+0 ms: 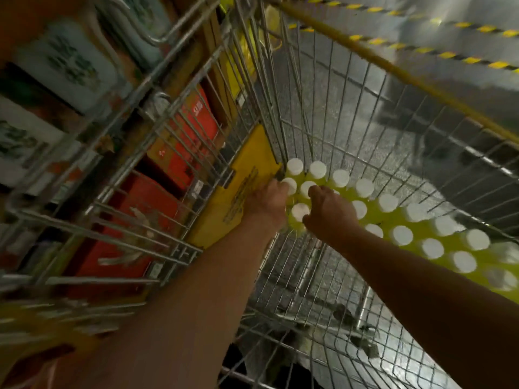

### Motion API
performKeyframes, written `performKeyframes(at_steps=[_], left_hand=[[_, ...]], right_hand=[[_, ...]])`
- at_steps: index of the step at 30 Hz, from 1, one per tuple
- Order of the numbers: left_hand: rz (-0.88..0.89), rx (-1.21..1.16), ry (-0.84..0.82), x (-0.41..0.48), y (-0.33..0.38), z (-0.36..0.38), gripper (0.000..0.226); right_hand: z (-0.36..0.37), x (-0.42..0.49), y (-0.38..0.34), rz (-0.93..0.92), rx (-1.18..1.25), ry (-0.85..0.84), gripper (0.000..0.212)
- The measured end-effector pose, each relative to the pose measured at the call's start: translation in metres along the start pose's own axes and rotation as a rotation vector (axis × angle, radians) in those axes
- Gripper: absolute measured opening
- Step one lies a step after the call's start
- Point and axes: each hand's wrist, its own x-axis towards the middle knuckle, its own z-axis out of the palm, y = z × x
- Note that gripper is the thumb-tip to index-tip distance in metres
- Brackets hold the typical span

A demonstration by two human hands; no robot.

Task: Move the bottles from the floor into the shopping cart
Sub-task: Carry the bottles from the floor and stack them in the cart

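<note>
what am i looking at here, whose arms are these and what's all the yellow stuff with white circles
There is no machine here. One camera sits on a person's head and looks down along their bare arms. The wire frame is a shopping cart. The white circles are the caps of yellow-green bottles standing in rows on its bottom. The left hand and right hand reach in among the bottles at one end. The picture is too blurred to tell whether they grip one. Red boxes sit outside the cart.
</note>
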Motion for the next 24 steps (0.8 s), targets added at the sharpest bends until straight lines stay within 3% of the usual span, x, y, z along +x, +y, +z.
performKeyframes(at_steps=[5, 10, 15, 21, 24], left_hand=[[0.017, 0.046, 0.04, -0.033, 0.009, -0.07, 0.034], [-0.023, 0.09, 0.213, -0.092, 0.016, -0.143, 0.035], [-0.08, 0.107, 0.352, -0.18, -0.019, -0.183, 0.02], [-0.274, 0.114, 0.407, -0.328, -0.076, -0.206, 0.021], [-0.439, 0.138, 0.447, -0.397, -0.104, -0.214, 0.024]], right_hand=[[-0.074, -0.027, -0.021, -0.041, -0.124, 0.017, 0.033], [-0.147, -0.072, -0.057, -0.085, -0.192, 0.08, 0.033], [-0.178, -0.128, -0.118, -0.176, -0.183, 0.16, 0.033], [-0.171, -0.207, -0.234, -0.408, -0.276, 0.207, 0.048], [-0.171, -0.246, -0.293, -0.618, -0.329, 0.248, 0.046]])
